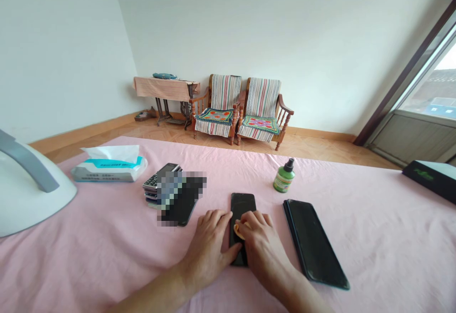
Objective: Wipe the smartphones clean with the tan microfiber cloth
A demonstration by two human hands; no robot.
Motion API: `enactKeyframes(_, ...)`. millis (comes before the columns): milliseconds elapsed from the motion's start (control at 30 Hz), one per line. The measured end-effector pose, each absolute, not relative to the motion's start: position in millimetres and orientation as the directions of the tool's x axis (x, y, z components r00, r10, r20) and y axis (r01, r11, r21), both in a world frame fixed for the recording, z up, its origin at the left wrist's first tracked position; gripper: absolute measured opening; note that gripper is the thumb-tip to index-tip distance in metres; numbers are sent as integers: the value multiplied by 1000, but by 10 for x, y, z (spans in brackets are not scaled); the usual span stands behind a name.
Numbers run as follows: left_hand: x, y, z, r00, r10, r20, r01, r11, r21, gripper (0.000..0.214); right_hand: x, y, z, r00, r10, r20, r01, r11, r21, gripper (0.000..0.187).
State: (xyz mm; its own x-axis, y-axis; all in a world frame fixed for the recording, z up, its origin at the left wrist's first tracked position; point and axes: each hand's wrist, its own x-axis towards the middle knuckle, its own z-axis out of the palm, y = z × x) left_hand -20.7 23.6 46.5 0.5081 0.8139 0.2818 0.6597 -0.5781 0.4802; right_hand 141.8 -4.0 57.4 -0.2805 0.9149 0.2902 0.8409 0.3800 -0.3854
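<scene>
A black phone [242, 203] lies flat on the pink tablecloth [107, 251] in front of me. My left hand [210, 244] rests along its left edge, fingers curled against the side and thumb on its lower end. My right hand [261, 244] presses a small orange cloth [238, 230] onto the screen with bent fingers. Only the phone's upper part shows; the hands cover the remainder.
To the right lies a large black tablet [313, 241]. A green spray bottle [284, 176] stands behind it. A stack of phones [160, 187] and a tissue pack [109, 165] sit at left, a white appliance [28, 184] far left, a dark box [431, 177] far right.
</scene>
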Motion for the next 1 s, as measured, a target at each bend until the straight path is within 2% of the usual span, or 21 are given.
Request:
enactKeyframes(400,-196,236,476,504,810,301,656,-585,477,47,1393,-74,555,-246,919,307,828,364,-425,21)
enactKeyframes(567,-203,239,474,501,810,304,648,-584,489,44,1385,-38,563,-269,915,301,834,378,-403,22)
enactKeyframes(767,-235,235,438,497,795,348,616,-605,504,49,1466,-139,539,-249,918,308,823,368,-432,38)
enactKeyframes(1000,-240,224,521,547,778,309,590,-620,517,44,1508,-155,448,-208,920,331,796,356,-489,25)
